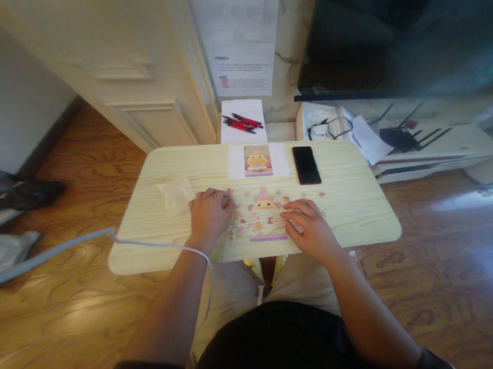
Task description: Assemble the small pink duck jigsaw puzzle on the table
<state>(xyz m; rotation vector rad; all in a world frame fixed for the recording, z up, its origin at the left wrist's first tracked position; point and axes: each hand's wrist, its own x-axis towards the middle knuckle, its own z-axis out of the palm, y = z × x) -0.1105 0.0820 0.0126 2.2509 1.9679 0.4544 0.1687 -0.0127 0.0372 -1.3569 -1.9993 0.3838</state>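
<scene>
A partly built jigsaw puzzle (263, 217) with a yellow duck picture lies on the pale wooden table (359, 209). My left hand (209, 213) rests at its left edge with fingers curled over loose pieces. At the puzzle's right edge my right hand (307, 222) lies with fingers bent and pressed onto a piece. A reference picture (257, 160) of the same duck sits further back, beyond the puzzle.
A black phone (306, 164) lies right of the reference picture. A clear plastic bag (176, 194) sits at the left. Red pens (242, 123) on white paper, glasses (329, 128) and a router (402, 137) are behind the table. A white cable (63, 244) crosses my left arm.
</scene>
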